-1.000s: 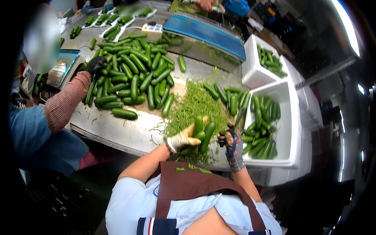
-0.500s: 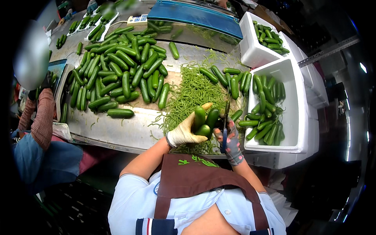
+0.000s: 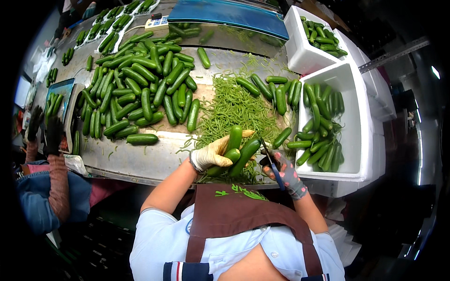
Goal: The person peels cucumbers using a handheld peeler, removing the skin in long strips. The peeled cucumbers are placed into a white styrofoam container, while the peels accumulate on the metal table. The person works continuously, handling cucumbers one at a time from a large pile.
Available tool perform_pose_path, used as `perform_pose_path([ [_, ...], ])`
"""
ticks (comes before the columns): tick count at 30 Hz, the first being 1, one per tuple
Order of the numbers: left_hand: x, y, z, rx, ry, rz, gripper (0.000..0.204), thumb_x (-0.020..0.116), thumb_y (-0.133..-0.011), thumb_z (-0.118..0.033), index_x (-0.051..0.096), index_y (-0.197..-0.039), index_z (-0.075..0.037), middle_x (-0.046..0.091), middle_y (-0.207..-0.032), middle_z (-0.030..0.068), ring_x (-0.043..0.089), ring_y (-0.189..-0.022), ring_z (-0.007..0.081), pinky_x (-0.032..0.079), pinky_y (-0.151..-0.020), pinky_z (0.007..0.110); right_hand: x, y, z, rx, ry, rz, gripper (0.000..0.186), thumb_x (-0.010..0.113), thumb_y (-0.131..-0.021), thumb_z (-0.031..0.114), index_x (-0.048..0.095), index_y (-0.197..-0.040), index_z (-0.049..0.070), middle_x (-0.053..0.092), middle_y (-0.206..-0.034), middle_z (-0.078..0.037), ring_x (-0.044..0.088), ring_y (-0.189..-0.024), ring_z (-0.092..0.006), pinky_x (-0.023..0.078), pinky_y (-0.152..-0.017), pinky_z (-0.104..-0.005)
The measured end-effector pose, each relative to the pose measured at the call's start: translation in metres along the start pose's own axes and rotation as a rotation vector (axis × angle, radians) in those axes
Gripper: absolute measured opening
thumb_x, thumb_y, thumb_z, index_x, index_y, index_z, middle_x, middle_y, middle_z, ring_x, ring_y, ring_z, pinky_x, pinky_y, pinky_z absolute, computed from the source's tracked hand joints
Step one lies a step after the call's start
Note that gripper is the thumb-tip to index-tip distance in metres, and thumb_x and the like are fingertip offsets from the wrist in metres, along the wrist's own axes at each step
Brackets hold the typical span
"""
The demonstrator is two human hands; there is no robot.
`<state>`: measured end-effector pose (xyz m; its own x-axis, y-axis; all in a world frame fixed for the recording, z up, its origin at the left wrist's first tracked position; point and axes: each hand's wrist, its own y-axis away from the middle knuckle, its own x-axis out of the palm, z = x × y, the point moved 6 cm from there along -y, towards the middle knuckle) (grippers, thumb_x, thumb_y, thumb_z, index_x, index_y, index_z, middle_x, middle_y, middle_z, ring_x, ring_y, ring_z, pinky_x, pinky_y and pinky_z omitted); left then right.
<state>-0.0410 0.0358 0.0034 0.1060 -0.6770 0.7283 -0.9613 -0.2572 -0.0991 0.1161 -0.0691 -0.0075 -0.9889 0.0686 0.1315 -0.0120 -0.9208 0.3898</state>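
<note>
My left hand, in a cream glove, is closed around three cucumbers whose ends fan apart. In my right hand, covered by a grey glove with pink patches, is a pair of scissors with a blue handle. Its dark blades point up beside the end of the rightmost held cucumber, and I cannot tell whether they touch it. Beneath both hands spreads a layer of cut green stems. Several loose cucumbers lie just beyond my right hand.
A large cucumber heap covers the table's left half. White foam boxes holding cucumbers stand at the right. A blue-topped metal unit spans the back. At the left, a co-worker's dark-gloved hands are near a small tray of cucumbers.
The three cucumbers have spread and tilted in my left hand. My right hand has turned the scissors, so the blades lean left. The co-worker's hands have moved apart from the cucumbers there.
</note>
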Motion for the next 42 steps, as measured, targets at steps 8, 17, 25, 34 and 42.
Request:
perform_pose_path([
  [8,-0.002,-0.013,0.008,-0.024,0.188,-0.010,0.088,0.071,-0.062,-0.023,0.018,-0.130,-0.006,0.043,-0.114,0.0157,0.049,-0.099,0.0224,0.041,-0.084,0.033,-0.015,0.004,0.008,-0.054,0.212,-0.228,0.040,0.065,-0.065,0.009,0.050,-0.101,-0.001,0.056,-0.082,-0.008,0.050,-0.066,-0.0093,0.041,-0.060,-0.0204],
  [17,-0.040,-0.046,0.016,0.254,0.901,-0.443,0.056,0.062,-0.074,-0.027,0.036,-0.116,0.000,0.049,-0.109,0.0178,0.050,-0.098,0.0251,0.042,-0.087,0.035,0.014,0.017,0.008,-0.492,0.823,-0.363,0.037,0.061,-0.065,0.008,0.053,-0.101,0.002,0.058,-0.082,-0.011,0.057,-0.076,-0.0235,0.044,-0.067,-0.0293],
  [25,-0.032,-0.052,0.016,0.314,0.761,-0.590,0.045,0.061,-0.075,-0.025,0.042,-0.111,-0.004,0.053,-0.103,0.0106,0.053,-0.091,0.0219,0.046,-0.077,0.033,-0.012,0.005,-0.041,-0.453,0.485,-0.535,0.034,0.060,-0.068,0.012,0.052,-0.101,0.005,0.055,-0.079,-0.009,0.055,-0.071,-0.0222,0.045,-0.062,-0.0305],
  [34,-0.008,-0.047,0.002,0.482,0.226,-0.603,0.050,0.059,-0.076,-0.011,0.035,-0.119,-0.011,0.048,-0.108,0.0034,0.048,-0.096,0.0156,0.041,-0.083,0.030,-0.008,-0.011,-0.062,-0.135,-0.809,-0.043,0.036,0.043,-0.083,0.036,0.044,-0.102,0.006,0.052,-0.079,-0.013,0.048,-0.058,-0.0192,0.041,-0.049,-0.0264],
  [42,-0.004,-0.054,0.018,0.418,0.274,-0.535,0.052,0.060,-0.076,-0.028,0.037,-0.117,-0.008,0.048,-0.109,0.0069,0.050,-0.096,0.0199,0.044,-0.081,0.035,0.031,-0.031,-0.022,-0.125,-0.757,0.042,0.061,0.066,-0.065,0.011,0.035,-0.117,0.003,0.052,-0.093,-0.009,0.054,-0.073,-0.0137,0.044,-0.060,-0.0200],
])
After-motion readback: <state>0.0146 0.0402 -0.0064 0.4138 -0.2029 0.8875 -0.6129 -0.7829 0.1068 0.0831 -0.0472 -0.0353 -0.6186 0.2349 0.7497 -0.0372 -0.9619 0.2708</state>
